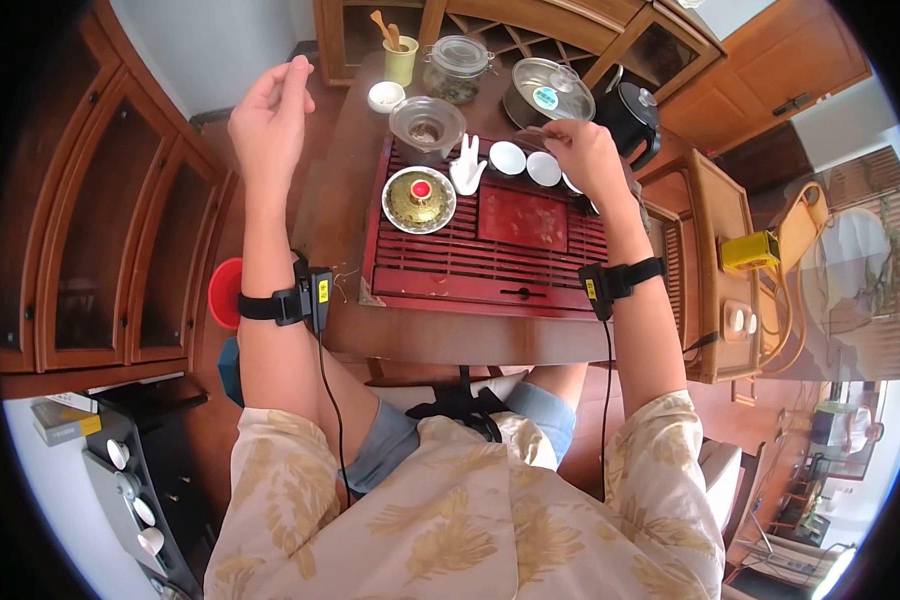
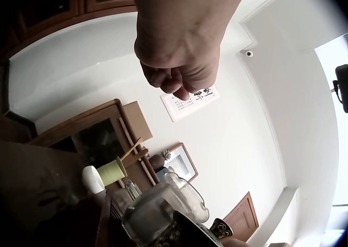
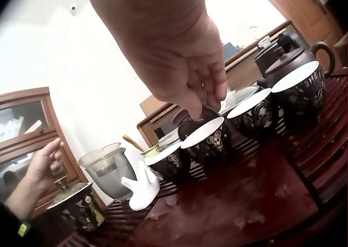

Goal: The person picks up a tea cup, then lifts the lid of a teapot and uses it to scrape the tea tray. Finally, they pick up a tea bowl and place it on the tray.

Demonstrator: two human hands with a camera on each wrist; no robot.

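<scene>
My left hand [image 1: 273,115] is raised left of the red tea tray [image 1: 450,285], its fingers loosely curled around nothing visible. Over the back of the tray, my right hand [image 1: 585,155] pinches a small dark brown piece [image 1: 538,133]. In the right wrist view this piece [image 3: 184,117] is partly behind a patterned cup [image 3: 205,141]; whether they touch I cannot tell. More cups with white insides stand in the row, with a brown teapot [image 3: 291,62] at its right end. A white hand-shaped figure [image 1: 466,167] and a lidded patterned bowl [image 1: 419,200] stand to the left.
Behind the bowl is a grey glass vessel [image 1: 427,128]. Farther back stand a white cup [image 1: 386,96], a green holder with wooden tools [image 1: 400,62], a clip-top jar [image 1: 457,70], a glass-lidded pot [image 1: 548,92] and a black kettle [image 1: 628,115].
</scene>
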